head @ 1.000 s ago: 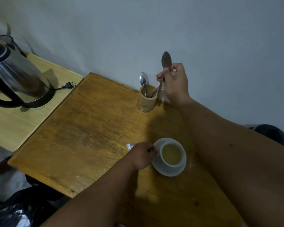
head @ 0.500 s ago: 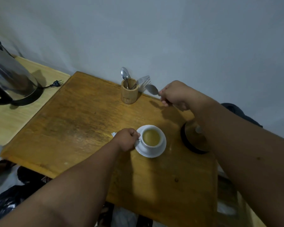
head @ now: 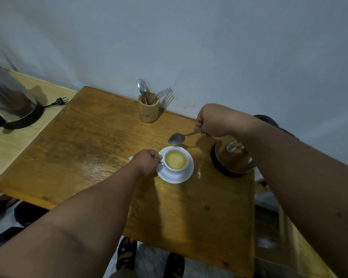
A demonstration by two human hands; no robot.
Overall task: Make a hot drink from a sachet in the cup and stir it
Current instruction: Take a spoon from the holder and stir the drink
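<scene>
A white cup [head: 176, 170] with yellowish liquid stands on a white saucer [head: 177, 177] in the middle of the wooden table [head: 88, 149]. My left hand [head: 147, 163] is closed on the cup's handle at its left side. My right hand [head: 211, 121] grips a metal spoon [head: 177, 138] by its handle; the spoon's bowl hovers just above the cup's far rim, outside the liquid. A bit of white sachet [head: 130, 158] peeks out on the table behind my left hand.
A bamboo holder [head: 148, 110] with a spoon and fork stands at the back by the wall. A glass-lidded pot [head: 232, 159] sits right of the cup under my right forearm. A steel kettle [head: 8, 103] with its loose plug [head: 59, 101] is far left.
My right hand lifted a spoon out of the holder, swung it right and down, and now holds its bowl just over the cup. The left hand stayed on the cup's handle.
</scene>
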